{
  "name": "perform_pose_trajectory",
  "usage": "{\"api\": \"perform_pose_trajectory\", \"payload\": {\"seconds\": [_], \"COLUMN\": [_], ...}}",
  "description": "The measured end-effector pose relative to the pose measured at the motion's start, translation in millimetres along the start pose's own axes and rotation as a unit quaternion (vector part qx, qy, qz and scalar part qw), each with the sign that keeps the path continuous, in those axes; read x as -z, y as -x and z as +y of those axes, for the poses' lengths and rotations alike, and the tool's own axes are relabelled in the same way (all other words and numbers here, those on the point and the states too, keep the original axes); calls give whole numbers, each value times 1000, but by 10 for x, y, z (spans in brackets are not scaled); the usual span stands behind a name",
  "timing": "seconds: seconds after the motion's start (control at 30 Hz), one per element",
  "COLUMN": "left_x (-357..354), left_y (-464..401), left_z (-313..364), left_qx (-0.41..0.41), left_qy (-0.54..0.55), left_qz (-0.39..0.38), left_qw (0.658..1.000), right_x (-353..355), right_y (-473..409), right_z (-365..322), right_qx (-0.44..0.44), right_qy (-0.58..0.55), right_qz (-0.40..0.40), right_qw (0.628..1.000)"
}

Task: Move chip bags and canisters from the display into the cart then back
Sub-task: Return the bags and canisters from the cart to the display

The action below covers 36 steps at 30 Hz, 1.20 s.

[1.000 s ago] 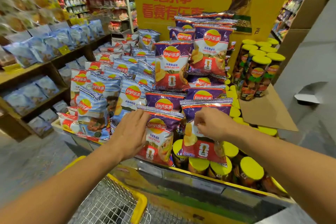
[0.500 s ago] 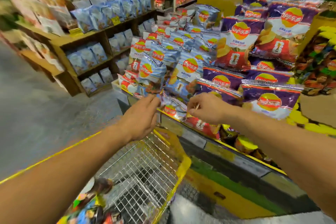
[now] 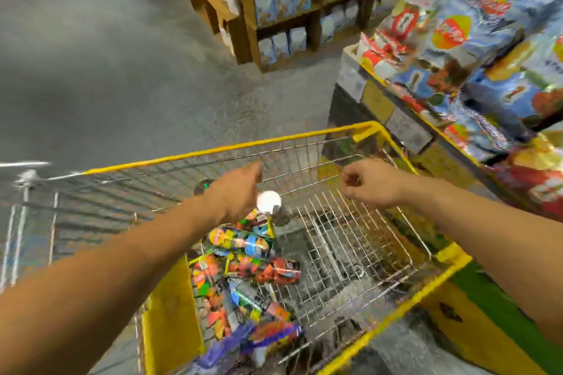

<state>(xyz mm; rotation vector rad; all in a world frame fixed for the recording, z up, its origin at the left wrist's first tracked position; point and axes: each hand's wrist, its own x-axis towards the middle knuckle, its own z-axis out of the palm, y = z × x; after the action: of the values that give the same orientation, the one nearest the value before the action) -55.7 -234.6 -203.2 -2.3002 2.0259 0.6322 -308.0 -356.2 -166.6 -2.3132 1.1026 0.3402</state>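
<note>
The canisters (image 3: 243, 256) lie in a pile on the near left of the cart floor, one across another. One with a white end (image 3: 268, 200) sticks up at the far end of the pile. A purple chip bag (image 3: 268, 332) lies at the near end. More chip bags (image 3: 475, 39) are heaped on the display (image 3: 393, 119), on the right.

The left hand (image 3: 237, 192) hangs over the far end of the pile, right by the white end. Its fingers point down and away, so I cannot tell if they hold something. The right hand (image 3: 365, 183) is over the middle of the cart (image 3: 213, 151). Its fingers are curled in, and I see nothing in them, but the picture is blurry.

What could go wrong? The pile is loose and round things roll. A bump from the left hand could make a canister slide or knock into the others. A bag dropped on hard cans could get its chips crushed.

The yellow rim runs all around the cart, and the wire walls stand up high. A hand lifting out fast could hit the rim. The right half of the cart floor is bare wire, so there is room there. The cart's right side is close against the display. On the left and far side is open gray floor (image 3: 106, 55), with wooden shelves (image 3: 280, 9) farther off.
</note>
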Motion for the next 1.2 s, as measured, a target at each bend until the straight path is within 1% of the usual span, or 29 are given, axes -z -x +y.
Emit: {"api": "perform_pose_trajectory", "payload": {"seconds": [0.1,0.2,0.27,0.37,0.4,0.43,0.5,0.53,0.57,0.6,0.67,0.7,0.73,0.77,0.83,0.87,0.9,0.93,0.97,1.03,1.07,1.1,1.13,1.2], "left_x": [-241,-560,-824,-1312,-1465,-1614,-1819,-1915,-2080,-2225,-2388,-2402,-2446,-2457,-2316,-2250,-2129,-2015,-1932,-1791,-1773,-1839,-1847,-1672], "left_y": [236,397,419,289,218,129,-59,-118,-213,-282,-397,-429,-462,-493,-485,-468,-427,-373,-319,-217,-205,-195,-208,-200], "left_z": [-481,-787,-877,-963,-958,-956,-953,-961,-988,-999,-1011,-992,-970,-940,-825,-768,-694,-626,-574,-507,-515,-548,-560,-465], "left_qx": [97,156,194,276,305,334,405,445,484,518,576,573,567,552,515,488,452,424,399,368,349,338,326,299], "left_qy": [-27,-44,-29,68,112,159,273,318,385,435,501,510,519,534,573,600,625,645,657,681,692,695,692,691], "left_qz": [-74,-111,-143,-178,-174,-153,-116,-96,-63,-46,40,70,80,96,103,90,74,44,14,-29,-36,-26,-30,-25], "left_qw": [992,980,970,942,929,917,865,832,784,735,645,637,634,633,629,627,632,634,639,633,631,634,643,658], "right_x": [-345,-700,-925,-1262,-1372,-1478,-1689,-1754,-1864,-1980,-2139,-2184,-2207,-2205,-2132,-2083,-2029,-1969,-1913,-1770,-1656,-1620,-1520,-1338], "right_y": [-303,-622,-822,-1138,-1239,-1343,-1586,-1659,-1776,-1875,-1996,-2027,-2050,-2061,-2014,-1975,-1922,-1860,-1792,-1616,-1501,-1436,-1322,-1168], "right_z": [-152,-191,-176,-91,-53,-16,41,33,30,23,-39,-77,-102,-121,-169,-175,-183,-184,-170,-160,-154,-133,-130,-140], "right_qx": [7,5,-10,-31,-29,-28,-35,-41,-41,-37,-19,-12,-16,-32,-63,-70,-71,-76,-89,-125,-131,-131,-128,-110], "right_qy": [19,31,36,-4,-14,-28,-98,-136,-158,-164,-178,-194,-229,-281,-385,-421,-449,-468,-481,-518,-533,-538,-540,-524], "right_qz": [-57,-120,-152,-181,-181,-179,-179,-170,-161,-148,-118,-104,-102,-110,-136,-160,-182,-203,-217,-227,-222,-227,-221,-218], "right_qw": [998,992,988,983,983,983,978,975,973,974,977,975,968,953,911,890,872,857,845,815,806,801,802,816]}}
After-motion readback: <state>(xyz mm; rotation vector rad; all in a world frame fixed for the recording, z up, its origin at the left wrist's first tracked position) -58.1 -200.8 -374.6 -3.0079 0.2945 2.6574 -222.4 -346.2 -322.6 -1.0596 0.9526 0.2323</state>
